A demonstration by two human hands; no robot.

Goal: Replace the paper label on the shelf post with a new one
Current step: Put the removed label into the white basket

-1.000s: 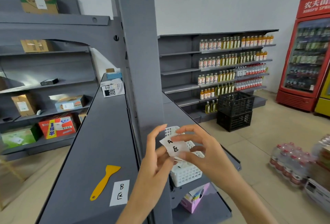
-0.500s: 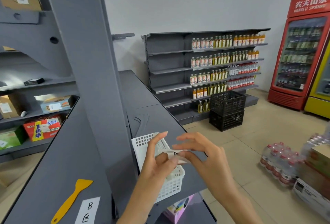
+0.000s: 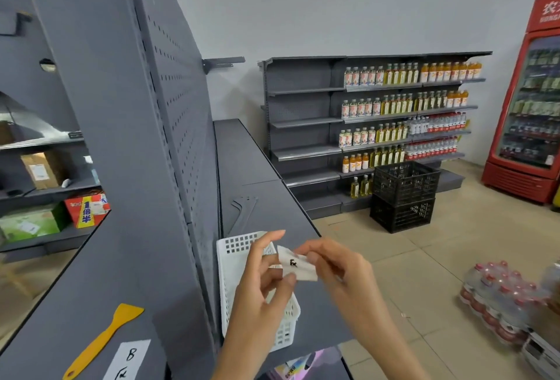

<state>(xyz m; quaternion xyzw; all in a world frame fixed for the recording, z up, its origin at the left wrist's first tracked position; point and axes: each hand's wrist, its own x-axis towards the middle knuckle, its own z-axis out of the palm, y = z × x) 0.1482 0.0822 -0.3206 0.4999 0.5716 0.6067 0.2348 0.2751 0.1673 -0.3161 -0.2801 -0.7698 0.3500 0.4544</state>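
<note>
Head view puts the paper label [image 3: 298, 266] right between your hands, held in the air just above the white plastic basket [image 3: 239, 261] on the right-hand shelf. A second ago it lay flat and open with its handwritten characters facing you; now it is folded and crumpled, only a smudge of black ink showing. Your left hand [image 3: 263, 285] pinches its near edge between thumb and fingertips, with the index finger raised, and your right hand [image 3: 339, 267] pinches the far end between thumb and forefinger. That folding suggests this is the old label being balled up for disposal, so the removal half of the job looks done and the fresh one has yet to go on. The basket sits directly under your hands; what shows of its interior looks empty, though your left hand hides much of it. The grey shelf post [image 3: 121, 137] stands to the left, and no label shows on the part of it in view. On the left shelf surface lie the new label [image 3: 130, 360], marked with a B, and just beside it a yellow plastic scraper [image 3: 103, 340]. Further off stand two stacked black crates [image 3: 404, 194], whose contents you cannot see from here.
</note>
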